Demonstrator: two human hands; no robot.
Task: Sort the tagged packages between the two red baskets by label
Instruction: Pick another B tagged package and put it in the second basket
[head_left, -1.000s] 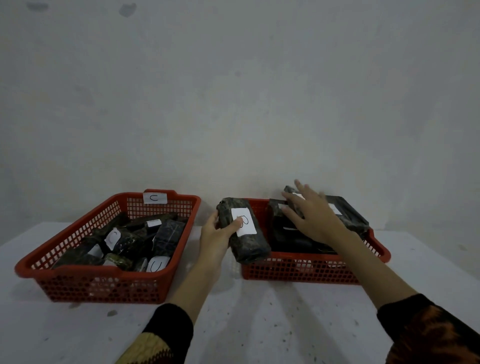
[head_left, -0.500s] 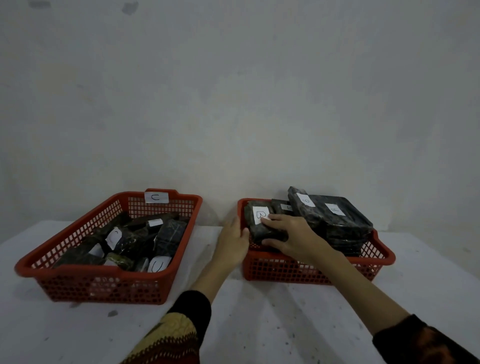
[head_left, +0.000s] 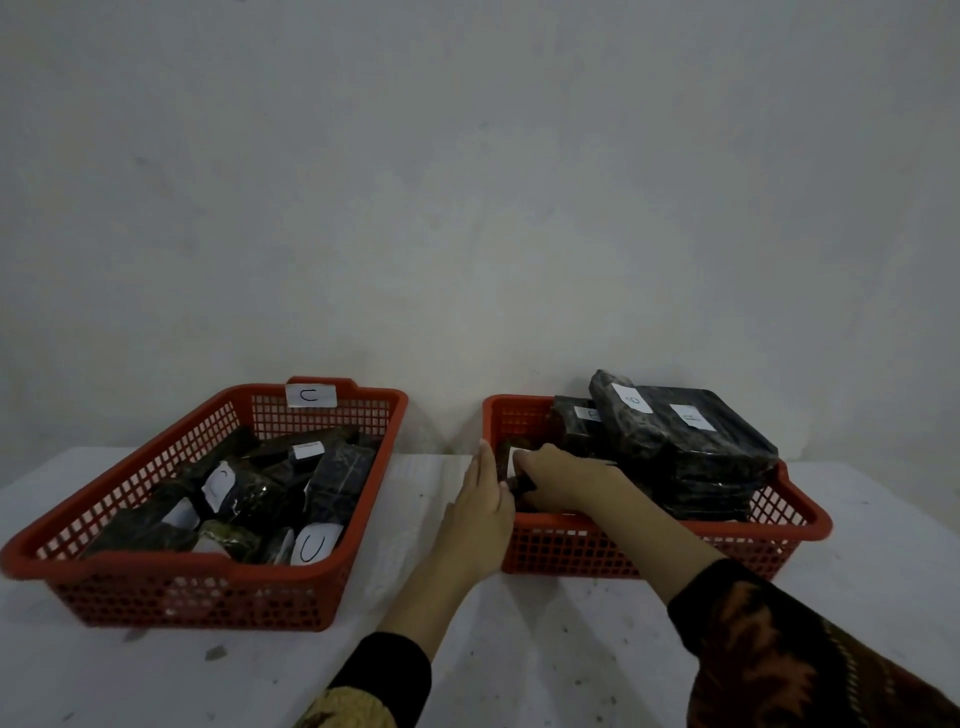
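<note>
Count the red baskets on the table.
2: the left basket marked C, and the right basket where both hands are setting a package. None seems hidden.

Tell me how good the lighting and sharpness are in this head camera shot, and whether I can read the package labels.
Head view: dim, flat light, soft shadows under the left basket and right basket; the C tag reads clearly, tags on the stacked packages are barely legible; the package under the right hand is mostly hidden; wide-angle bending at the edges.

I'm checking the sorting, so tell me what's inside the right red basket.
The right basket holds a stack of dark packages with white tags at its far right. At its near left, the right hand covers another tagged package; its label is hidden.
</note>
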